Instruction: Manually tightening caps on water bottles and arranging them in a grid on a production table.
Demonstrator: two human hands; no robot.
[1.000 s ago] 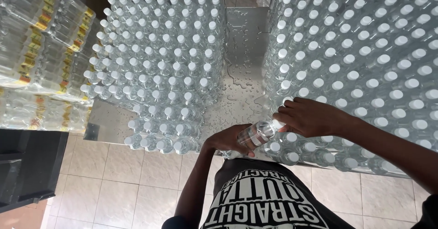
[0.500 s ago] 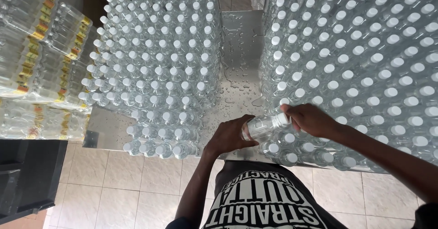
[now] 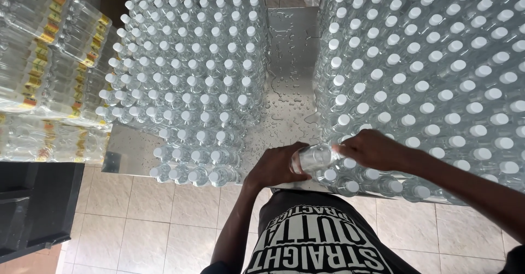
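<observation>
Head view: both hands hold one clear plastic bottle (image 3: pixel 314 158) lying on its side above the near edge of a wet steel table (image 3: pixel 287 61). The left hand (image 3: pixel 276 165) wraps its lower end; the right hand (image 3: pixel 374 149) closes over the cap end, hiding the cap. Its contents look clear; the fill level cannot be told. On the table, a left block of upright clear bottles (image 3: pixel 191 83) with white caps stands well apart from a larger right block (image 3: pixel 426 77), bare wet metal between them. At far left, shrink-wrapped packs of bottles (image 3: pixel 41 61) are stacked, with yellow-and-red label bands. A dark cabinet (image 3: pixel 33 208) stands below them on pale floor tiles (image 3: pixel 147 225).
</observation>
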